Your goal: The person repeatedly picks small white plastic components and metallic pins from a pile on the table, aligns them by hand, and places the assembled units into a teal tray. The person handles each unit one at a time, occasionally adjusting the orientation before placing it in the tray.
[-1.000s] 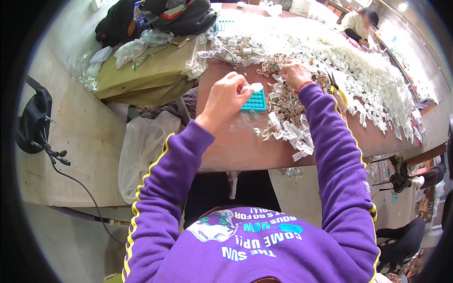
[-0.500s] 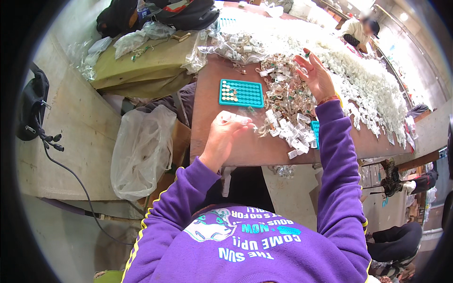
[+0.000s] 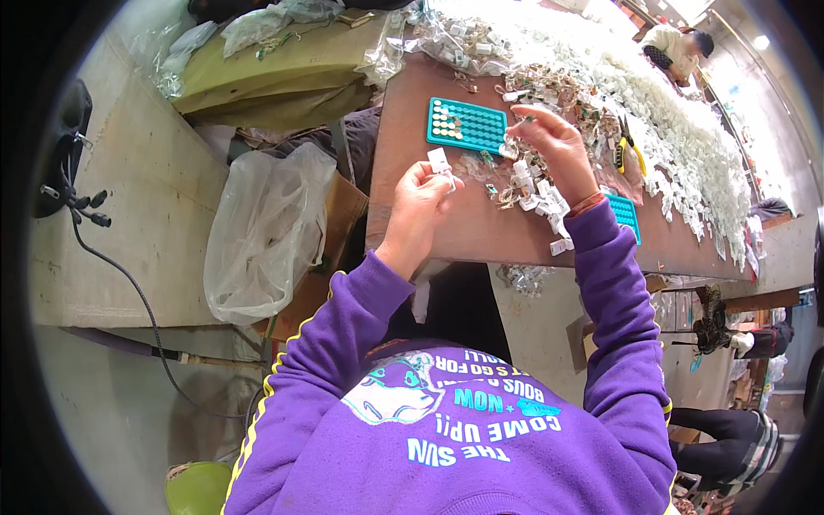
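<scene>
The left hand (image 3: pixel 421 204) pinches a white piece (image 3: pixel 439 160) between thumb and fingers, over the counter (image 3: pixel 489 239), near the teal tray (image 3: pixel 485 129). The piece's long axis runs away from the person, its far end leaning slightly left. The right hand (image 3: pixel 554 142) has thumb and forefinger drawn close beside the tray's right end; whether they grip anything I cannot tell. The tray's long side runs left to right, sloping toward the person at its right.

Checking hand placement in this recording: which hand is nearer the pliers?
Right. The right hand is just left of the pliers; the left hand is farther left and lower.
</scene>
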### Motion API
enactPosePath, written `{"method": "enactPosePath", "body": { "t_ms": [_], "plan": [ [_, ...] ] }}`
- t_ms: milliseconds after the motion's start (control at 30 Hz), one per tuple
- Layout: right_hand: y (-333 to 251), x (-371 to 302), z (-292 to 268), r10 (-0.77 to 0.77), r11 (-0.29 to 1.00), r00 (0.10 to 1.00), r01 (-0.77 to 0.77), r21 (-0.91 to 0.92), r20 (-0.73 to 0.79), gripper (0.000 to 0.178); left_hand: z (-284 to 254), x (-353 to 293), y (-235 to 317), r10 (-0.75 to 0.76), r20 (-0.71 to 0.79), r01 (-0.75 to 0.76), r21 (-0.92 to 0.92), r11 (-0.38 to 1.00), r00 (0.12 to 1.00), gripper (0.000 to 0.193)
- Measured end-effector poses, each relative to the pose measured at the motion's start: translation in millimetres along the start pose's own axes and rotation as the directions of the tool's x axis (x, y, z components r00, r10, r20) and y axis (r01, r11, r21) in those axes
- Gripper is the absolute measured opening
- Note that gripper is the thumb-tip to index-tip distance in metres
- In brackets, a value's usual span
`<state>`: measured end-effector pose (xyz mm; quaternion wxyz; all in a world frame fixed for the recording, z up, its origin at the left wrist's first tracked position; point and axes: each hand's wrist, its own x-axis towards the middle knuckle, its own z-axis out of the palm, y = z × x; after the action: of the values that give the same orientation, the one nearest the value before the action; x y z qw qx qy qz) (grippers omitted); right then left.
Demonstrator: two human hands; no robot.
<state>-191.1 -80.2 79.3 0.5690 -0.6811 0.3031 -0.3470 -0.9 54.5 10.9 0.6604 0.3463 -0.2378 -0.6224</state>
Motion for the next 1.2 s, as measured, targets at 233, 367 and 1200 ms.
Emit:
{"method": "enactPosePath", "body": {
  "t_ms": [233,367,1200],
  "plan": [
    [5,-1,7,-0.007,0.945,1.000,0.004,-0.328,-0.007,0.023,-5,3,-1,0.005,0.008,-0.005,-0.050,0.999,1.000,0.014],
    [4,-3,6,-0.136,0.972,0.987,0.117,-0.205,-0.083,0.019,-4,3,4,-0.003,0.066,0.014,-0.167,0.986,0.998,0.021],
    [-3,-25,26,0.274,0.880,0.948,-0.316,0.354,0.163,0.015,23,32,-19,0.340,0.071,-0.345,0.093,0.934,0.938,0.018]
  ]
}}
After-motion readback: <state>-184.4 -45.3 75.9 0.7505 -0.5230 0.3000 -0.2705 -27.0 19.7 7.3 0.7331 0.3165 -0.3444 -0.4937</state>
